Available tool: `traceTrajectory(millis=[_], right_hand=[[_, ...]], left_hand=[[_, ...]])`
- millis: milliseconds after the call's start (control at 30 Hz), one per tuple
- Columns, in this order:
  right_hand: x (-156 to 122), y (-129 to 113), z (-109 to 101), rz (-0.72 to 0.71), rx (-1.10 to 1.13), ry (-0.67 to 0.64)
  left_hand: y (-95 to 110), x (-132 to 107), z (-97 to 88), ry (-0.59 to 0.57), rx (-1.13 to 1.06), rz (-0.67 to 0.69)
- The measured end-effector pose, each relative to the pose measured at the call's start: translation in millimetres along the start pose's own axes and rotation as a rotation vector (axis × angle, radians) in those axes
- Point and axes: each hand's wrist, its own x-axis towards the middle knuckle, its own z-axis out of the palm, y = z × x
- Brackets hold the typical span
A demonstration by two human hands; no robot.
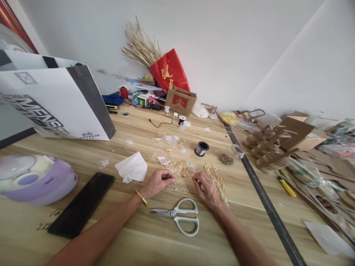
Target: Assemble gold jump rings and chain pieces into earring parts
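Note:
My left hand (pixel 160 182), with a gold bangle (pixel 141 197) at the wrist, is pinched with its fingertips together. Facing it across a small gap, my right hand (pixel 205 189) is also closed in a pinch. Whatever either pinch holds is too small to make out. Just beyond the hands spreads a pile of small gold beads or findings (pixel 179 169). A short chain with a ring (pixel 177 190) lies on the table between them. Gold chains (pixel 217 181) are bunched beside my right hand. Nearer me rest scissors (pixel 172 213) with pale green handles.
A spool of wire (pixel 202 148) and a bag of dark beads (pixel 227 159) stand farther back. On the left are a white tissue (pixel 132 167), a black phone (pixel 83 205) and a purple device (pixel 47 181). Small woven baskets (pixel 266 147) and a yellow-handled cutter (pixel 286 186) sit right.

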Motion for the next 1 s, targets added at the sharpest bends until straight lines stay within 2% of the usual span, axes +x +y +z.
traceTrajectory(millis=[167, 333, 467, 567, 667, 833, 1000], right_hand=[[-1.6, 5.1, -0.6, 0.003, -0.056, -0.021], [-2.0, 1.4, -4.7, 0.000, -0.170, -0.053], [0.8, -18.6, -13.0, -0.012, -0.274, 0.057], [2.4, -37.0, -9.5, -0.095, -0.199, 0.074], [2.4, -47.3, 3.8, -0.142, -0.131, -0.057], [0.0, -42.9, 22.2, -0.101, 0.040, -0.084], [-1.1, -37.3, 21.3, -0.046, 0.059, -0.099]], left_hand=[[-5.1, 2.4, -3.5, 0.062, -0.036, -0.009], [-3.5, 2.4, -3.3, 0.054, -0.073, -0.038], [5.6, -1.5, 0.5, 0.036, 0.035, 0.012], [9.5, -5.4, 6.5, -0.003, 0.071, 0.031], [10.3, -8.5, 12.8, -0.035, 0.085, 0.068], [10.4, -10.2, 16.9, -0.080, 0.096, 0.050], [9.9, -9.1, 16.3, -0.094, 0.093, 0.027]])
